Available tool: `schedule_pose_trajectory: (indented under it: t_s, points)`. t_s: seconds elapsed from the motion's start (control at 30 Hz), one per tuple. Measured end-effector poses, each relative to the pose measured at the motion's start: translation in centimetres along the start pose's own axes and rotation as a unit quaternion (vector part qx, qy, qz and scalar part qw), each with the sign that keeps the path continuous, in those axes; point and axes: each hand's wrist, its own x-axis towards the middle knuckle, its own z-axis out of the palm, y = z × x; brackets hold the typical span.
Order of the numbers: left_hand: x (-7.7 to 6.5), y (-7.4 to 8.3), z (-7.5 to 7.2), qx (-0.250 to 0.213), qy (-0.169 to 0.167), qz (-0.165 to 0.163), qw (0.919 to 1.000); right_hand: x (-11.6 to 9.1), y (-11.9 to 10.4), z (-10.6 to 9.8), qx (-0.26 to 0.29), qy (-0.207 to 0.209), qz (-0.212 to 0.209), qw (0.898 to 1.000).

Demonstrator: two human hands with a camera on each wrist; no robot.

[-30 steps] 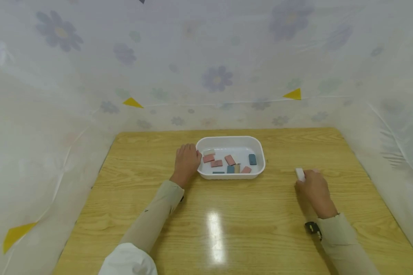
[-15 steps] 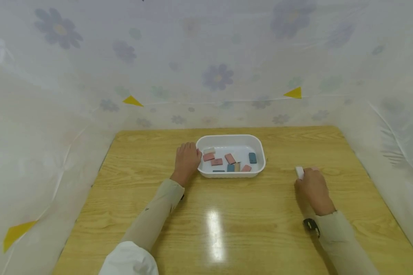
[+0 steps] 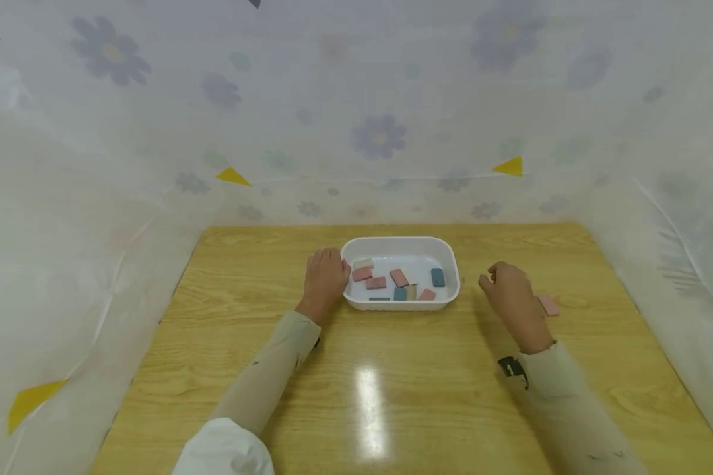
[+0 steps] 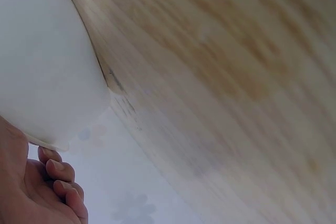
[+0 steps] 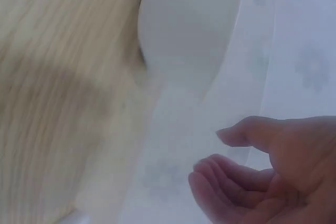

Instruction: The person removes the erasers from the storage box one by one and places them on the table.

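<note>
A white plastic tray sits at the back middle of the table, holding several small, flat, eraser-like blocks in pink, blue and beige. My left hand grips its left rim; in the left wrist view, fingers are curled just under the edge. My right hand is held over the table right of the tray. In the right wrist view, thumb and fingers stand apart with nothing between them. A pink block lies beside the right hand. A blurred whitish thing shows low in the right wrist view.
The wood-grain table is enclosed at the back and sides by a pale flowered sheet. Yellow triangles mark the sheet. Inside the tray, a blue block lies near the right end.
My right hand has let go of the white block it pinched and moved left towards the tray, uncovering the pink block. The left hand and tray have stayed put.
</note>
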Motion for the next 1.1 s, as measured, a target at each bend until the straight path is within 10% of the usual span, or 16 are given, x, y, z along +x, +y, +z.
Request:
schedule_pose_trajectory:
  t_s: [0.37,1.1]
  points:
    - [-0.1,-0.1,0.2,0.011,0.015,0.002,0.9998,2.4,-3.5,2.8,0.026,0.023,-0.078,0.996]
    - [0.1,0.5,0.1,0.017,0.019,0.003,0.9997,4.9,-6.3,7.6,0.028,-0.080,-0.052,0.995]
